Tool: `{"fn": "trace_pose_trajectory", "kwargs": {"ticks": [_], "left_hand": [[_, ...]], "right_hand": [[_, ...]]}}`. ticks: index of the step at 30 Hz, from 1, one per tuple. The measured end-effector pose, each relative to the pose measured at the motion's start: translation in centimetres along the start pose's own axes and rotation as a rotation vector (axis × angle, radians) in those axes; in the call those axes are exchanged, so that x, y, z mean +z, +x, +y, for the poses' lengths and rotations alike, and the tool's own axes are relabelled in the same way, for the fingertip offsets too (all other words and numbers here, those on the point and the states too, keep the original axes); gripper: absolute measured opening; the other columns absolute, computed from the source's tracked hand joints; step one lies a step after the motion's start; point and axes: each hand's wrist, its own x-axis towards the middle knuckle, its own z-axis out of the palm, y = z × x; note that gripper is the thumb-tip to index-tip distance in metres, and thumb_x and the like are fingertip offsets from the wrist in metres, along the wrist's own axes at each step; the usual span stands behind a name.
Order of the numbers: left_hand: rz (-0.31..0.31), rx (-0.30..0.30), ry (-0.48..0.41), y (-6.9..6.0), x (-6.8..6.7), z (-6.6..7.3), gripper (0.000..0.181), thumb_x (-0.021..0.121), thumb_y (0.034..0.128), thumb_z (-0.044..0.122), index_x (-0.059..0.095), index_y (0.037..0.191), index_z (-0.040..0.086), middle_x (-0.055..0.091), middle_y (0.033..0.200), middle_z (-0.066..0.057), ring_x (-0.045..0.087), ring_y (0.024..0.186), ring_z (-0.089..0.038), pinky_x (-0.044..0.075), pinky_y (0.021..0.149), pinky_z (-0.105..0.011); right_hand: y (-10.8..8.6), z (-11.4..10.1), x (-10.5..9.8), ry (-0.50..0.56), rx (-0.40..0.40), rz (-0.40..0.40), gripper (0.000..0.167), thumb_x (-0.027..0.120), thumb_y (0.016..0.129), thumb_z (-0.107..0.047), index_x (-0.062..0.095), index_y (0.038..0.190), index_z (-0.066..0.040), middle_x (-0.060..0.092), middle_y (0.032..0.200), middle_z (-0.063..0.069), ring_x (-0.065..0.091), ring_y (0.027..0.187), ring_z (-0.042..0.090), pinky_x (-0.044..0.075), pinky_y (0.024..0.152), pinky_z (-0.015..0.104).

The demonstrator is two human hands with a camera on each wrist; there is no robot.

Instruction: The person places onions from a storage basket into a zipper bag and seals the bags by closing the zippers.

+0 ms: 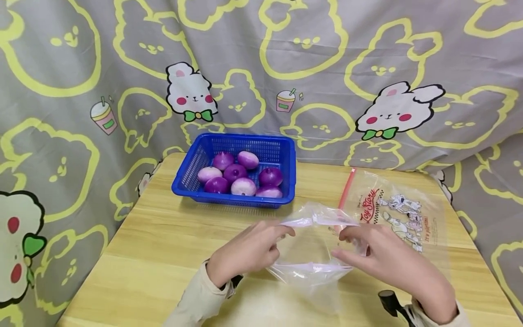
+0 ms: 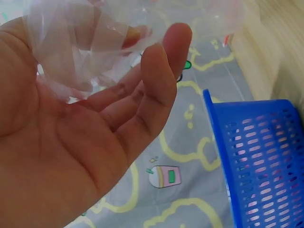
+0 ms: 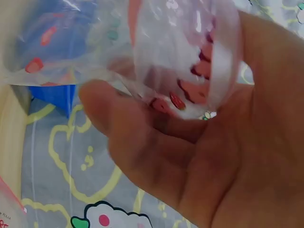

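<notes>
I read "Toy Story" on the pouch [image 1: 398, 215] at centre right. Lower centre, the left hand [image 1: 247, 247] and right hand [image 1: 390, 254], fingers curled, grip the clear bag [image 1: 312, 278].

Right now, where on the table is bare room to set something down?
Bare wood: left of the left hand, in front of the blue basket. Crowded: centre and right, with clear bag, right hand, printed bag.
</notes>
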Motion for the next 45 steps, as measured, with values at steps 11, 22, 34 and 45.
{"fn": "trace_pose_trajectory", "kwargs": {"ticks": [11,22,34,45], "left_hand": [[0.051,0.074,-0.027,0.3,0.4,0.0,0.04,0.061,0.0901,0.005,0.062,0.129,0.009,0.062,0.116,0.0,0.056,0.08,-0.009,0.05,0.074,-0.019],[0.373,0.177,0.118,0.1,1.2,1.7,0.028,0.063,0.0967,0.018,0.066,0.125,0.017,0.038,0.152,-0.014,0.036,0.141,-0.025,0.04,0.111,-0.042],[0.47,0.186,0.11,0.0,-0.6,0.7,0.03,0.063,0.0923,0.006,0.066,0.121,0.014,0.047,0.144,-0.008,0.042,0.136,-0.023,0.038,0.112,-0.039],[0.523,0.085,0.148,0.4,-1.5,-2.9,0.032,0.065,0.0904,0.002,0.066,0.121,0.01,0.058,0.127,-0.006,0.054,0.117,-0.021,0.048,0.101,-0.037]], "right_hand": [[-0.2,0.3,0.0,-0.093,-0.013,0.059,0.042,0.074,0.086,-0.017,0.064,0.126,-0.011,0.062,0.127,0.013,0.065,0.093,0.021,0.056,0.076,0.042],[-0.7,-0.1,0.3,-0.131,0.027,0.118,0.054,0.066,0.078,0.003,0.052,0.13,0.005,0.063,0.114,0.016,0.062,0.092,0.023,0.055,0.073,0.04],[-1.9,0.7,-0.6,-0.221,0.025,0.265,0.055,0.07,0.077,0.006,0.052,0.128,0.008,0.059,0.11,0.022,0.062,0.076,0.022,0.054,0.061,0.038],[-2.3,1.5,-1.8,-0.268,0.018,0.361,0.061,0.072,0.078,0.005,0.048,0.134,0.009,0.056,0.108,0.022,0.057,0.081,0.026,0.051,0.065,0.046]]}}
